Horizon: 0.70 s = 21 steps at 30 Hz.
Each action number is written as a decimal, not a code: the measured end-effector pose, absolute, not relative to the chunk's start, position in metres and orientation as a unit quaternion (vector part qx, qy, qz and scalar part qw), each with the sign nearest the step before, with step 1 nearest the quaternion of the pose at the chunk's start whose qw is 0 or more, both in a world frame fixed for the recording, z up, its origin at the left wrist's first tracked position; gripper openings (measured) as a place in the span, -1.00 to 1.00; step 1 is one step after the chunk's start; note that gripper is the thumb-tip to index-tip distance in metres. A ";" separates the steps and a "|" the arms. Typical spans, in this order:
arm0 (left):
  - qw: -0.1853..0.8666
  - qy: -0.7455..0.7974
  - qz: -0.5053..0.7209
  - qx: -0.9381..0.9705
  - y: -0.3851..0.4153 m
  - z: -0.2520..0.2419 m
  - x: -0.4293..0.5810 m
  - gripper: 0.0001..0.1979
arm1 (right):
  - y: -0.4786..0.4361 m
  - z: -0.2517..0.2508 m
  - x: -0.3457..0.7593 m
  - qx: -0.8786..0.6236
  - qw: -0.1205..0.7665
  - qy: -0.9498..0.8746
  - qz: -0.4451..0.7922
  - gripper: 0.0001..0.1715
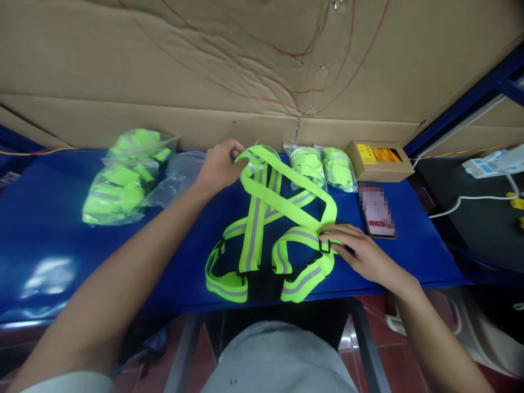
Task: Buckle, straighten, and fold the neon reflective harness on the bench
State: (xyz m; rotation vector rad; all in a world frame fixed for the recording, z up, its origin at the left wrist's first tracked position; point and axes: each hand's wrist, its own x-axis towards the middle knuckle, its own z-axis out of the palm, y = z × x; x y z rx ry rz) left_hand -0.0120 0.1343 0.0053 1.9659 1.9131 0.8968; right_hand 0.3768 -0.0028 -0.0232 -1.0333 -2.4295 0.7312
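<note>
A neon-yellow reflective harness point(257, 218) with grey stripes lies spread on the blue table, its straps crossing and looping. My left hand point(223, 166) pinches the top of the harness at the far end, thumb and fingers closed on the strap. At the right side, my right hand point(356, 251) grips a strap beside a black buckle point(325, 244), fingers closed around it. Two side loops lie nearest my body, joined by a black band point(266, 284) at the table's front edge.
Bagged yellow harnesses point(118, 185) are piled at the left, beside an empty clear bag point(180, 174). Two more bagged bundles point(338, 168) stand at the back, next to a cardboard box point(380, 161). A phone point(377, 210) lies at the right. Cardboard point(164, 65) walls the back.
</note>
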 end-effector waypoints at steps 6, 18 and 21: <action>0.273 0.639 0.428 0.577 0.136 0.012 -0.011 -0.86 | 0.004 -0.018 0.378 -0.350 0.177 -0.880 0.268 -0.59; 0.538 0.588 0.445 0.408 0.128 0.010 0.003 -0.71 | 0.004 -0.014 0.373 -0.352 0.171 -0.879 0.274 -0.58; 0.582 0.570 0.442 0.375 0.123 0.008 0.013 -0.61 | 0.003 -0.011 0.370 -0.353 0.173 -0.877 0.276 -0.60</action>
